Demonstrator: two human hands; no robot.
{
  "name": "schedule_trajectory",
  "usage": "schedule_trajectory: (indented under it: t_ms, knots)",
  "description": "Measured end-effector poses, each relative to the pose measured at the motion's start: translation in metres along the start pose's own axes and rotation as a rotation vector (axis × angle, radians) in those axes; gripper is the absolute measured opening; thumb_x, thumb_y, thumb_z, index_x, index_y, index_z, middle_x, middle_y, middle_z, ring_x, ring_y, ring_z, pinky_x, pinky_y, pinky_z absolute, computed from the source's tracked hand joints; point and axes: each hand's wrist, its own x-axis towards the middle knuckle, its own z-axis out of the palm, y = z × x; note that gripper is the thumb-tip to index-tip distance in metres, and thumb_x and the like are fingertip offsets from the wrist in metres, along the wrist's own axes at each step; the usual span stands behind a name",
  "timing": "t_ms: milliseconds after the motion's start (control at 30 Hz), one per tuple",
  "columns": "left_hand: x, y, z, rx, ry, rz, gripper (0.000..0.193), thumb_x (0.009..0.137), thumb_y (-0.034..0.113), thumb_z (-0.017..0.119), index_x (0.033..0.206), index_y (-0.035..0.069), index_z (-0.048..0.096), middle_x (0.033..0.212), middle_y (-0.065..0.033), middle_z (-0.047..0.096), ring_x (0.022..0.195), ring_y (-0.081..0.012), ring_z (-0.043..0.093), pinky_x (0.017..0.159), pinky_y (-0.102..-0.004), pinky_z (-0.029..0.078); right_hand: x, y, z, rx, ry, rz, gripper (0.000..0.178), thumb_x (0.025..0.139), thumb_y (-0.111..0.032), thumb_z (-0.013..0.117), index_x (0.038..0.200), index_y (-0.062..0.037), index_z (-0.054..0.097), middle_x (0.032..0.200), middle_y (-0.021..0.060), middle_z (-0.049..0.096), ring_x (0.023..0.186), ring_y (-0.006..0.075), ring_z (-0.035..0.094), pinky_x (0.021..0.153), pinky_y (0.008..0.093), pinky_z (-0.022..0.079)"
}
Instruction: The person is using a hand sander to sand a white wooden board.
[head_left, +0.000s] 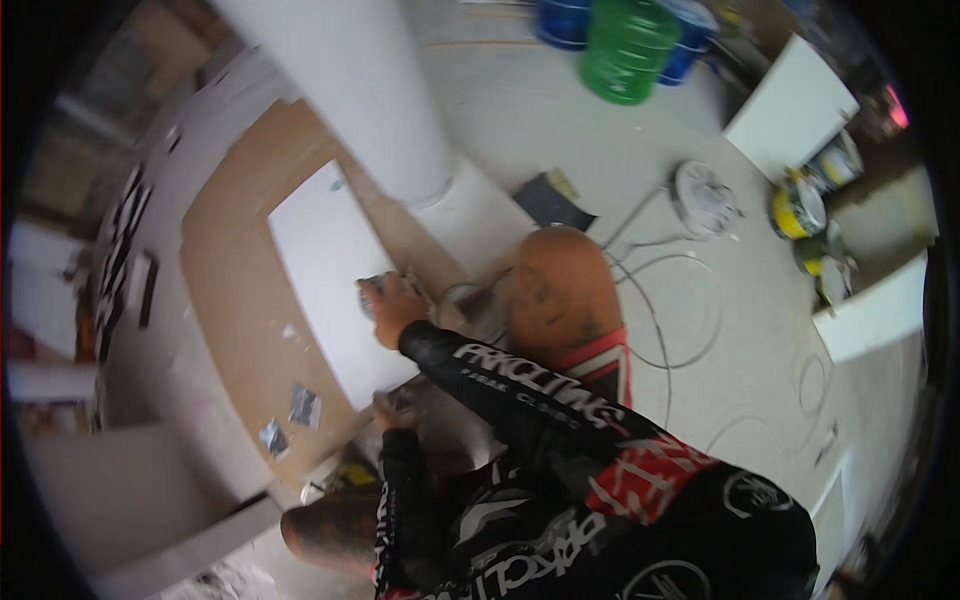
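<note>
A long white board (330, 270) lies on a brown cardboard sheet (230, 250) on the floor. My right hand (397, 308) is closed over a small grey-green tool (368, 297), pressed to the board's right part. Blur and my fingers hide most of the tool, so its exact kind does not show. At the board's near end, my left hand (393, 411) grips the edge with curled fingers. Both arms wear black printed sleeves.
A white column (390, 120) rises beside the board. Dark sandpaper-like sheets (553, 202) lie beyond my bent knee (562, 290). A cable reel (705, 200) with looped cable sits to the right, near paint cans (797, 207) and a white cabinet. Large green (627, 50) and blue jugs stand far off.
</note>
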Motion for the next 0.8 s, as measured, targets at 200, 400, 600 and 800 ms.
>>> schedule_trajectory:
  t_ms: [200,400,600,800]
  knots:
    - [0.005,0.030,-0.001,-1.032,0.221,-0.558,0.042,0.101,0.039,0.059,0.129,0.008,0.054,0.117,-0.0080,0.059,0.110,-0.0250,0.059,0.100,-0.0448,0.051,-0.070,-0.004,0.001,0.081,-0.071,-0.037,0.065,0.083,-0.012,0.069,0.145,-0.0246,0.055,0.123,0.0165,0.053,0.123,0.0405,0.054,0.098,0.0492,0.051]
    - [0.009,0.018,-0.013,-0.888,-0.057,-0.422,0.054,0.103,0.043,0.050,0.141,0.005,0.049,0.140,-0.0140,0.058,0.131,-0.0348,0.055,0.113,-0.0548,0.043,-0.092,-0.005,0.005,0.032,-0.093,-0.002,0.069,0.087,-0.022,0.069,0.153,-0.0269,0.050,0.131,0.0217,0.053,0.113,0.0394,0.065,0.116,0.0500,0.037]
    - [0.013,0.015,-0.032,0.010,-0.480,0.202,0.059,0.104,0.042,0.047,0.147,0.001,0.045,0.149,-0.0201,0.053,0.139,-0.0396,0.050,0.115,-0.0605,0.040,-0.076,-0.014,0.018,0.033,-0.010,0.079,0.059,0.093,-0.014,0.058,0.150,-0.0260,0.052,0.132,0.0190,0.051,0.081,0.0312,0.072,0.068,0.0431,0.060]
    - [0.015,0.022,-0.037,-0.930,0.069,-0.603,0.056,0.104,0.048,0.046,0.138,0.004,0.055,0.140,-0.0174,0.060,0.130,-0.0373,0.057,0.112,-0.0575,0.043,-0.028,-0.016,0.034,0.246,0.169,0.052,0.040,0.100,-0.020,0.050,0.138,-0.0284,0.061,0.133,0.0158,0.053,0.094,0.0336,0.071,0.073,0.0496,0.059]
